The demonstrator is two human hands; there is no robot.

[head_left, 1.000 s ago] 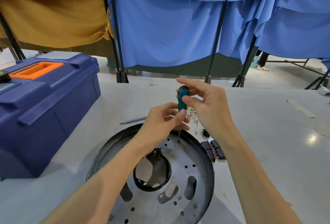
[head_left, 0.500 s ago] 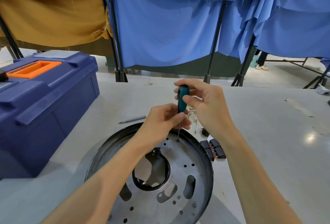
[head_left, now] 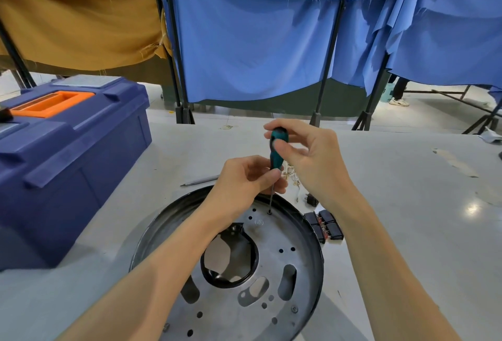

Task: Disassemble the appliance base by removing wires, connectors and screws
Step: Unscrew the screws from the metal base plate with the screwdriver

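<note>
Base: a round metal plate with a dark rim [head_left: 271, 261] lies flat on the counter [head_left: 407, 218] in the lower middle of the frame, with a large round hole at its centre and smaller slots and holes around it.
Screwdriver: teal handle [head_left: 277, 150], thin shaft, held upright just above the middle of the frame; its tip sits on a screw [head_left: 269, 212] near the top edge of the plate.
Right hand: [head_left: 312, 161] thumb and fingers curled round the top of the teal handle, pinching it.
Left hand: [head_left: 244, 185] fingers closed on the bottom of the handle where the shaft starts; the forearm crosses over the plate.
Wires: a small pale tangle [head_left: 292, 177] on the counter just behind the hands, partly hidden.
Black parts: a cluster of small black blocks [head_left: 326, 225] touching or just beside the plate's right rim; I cannot tell which.
Metal rod: thin and grey [head_left: 199, 180], on the counter left of the hands.
Toolbox: dark blue with an orange handle [head_left: 68, 164], lid down, at the left of the frame.
Background: blue cloth [head_left: 258, 41] and yellow cloth [head_left: 76, 14] hang on black stands.
</note>
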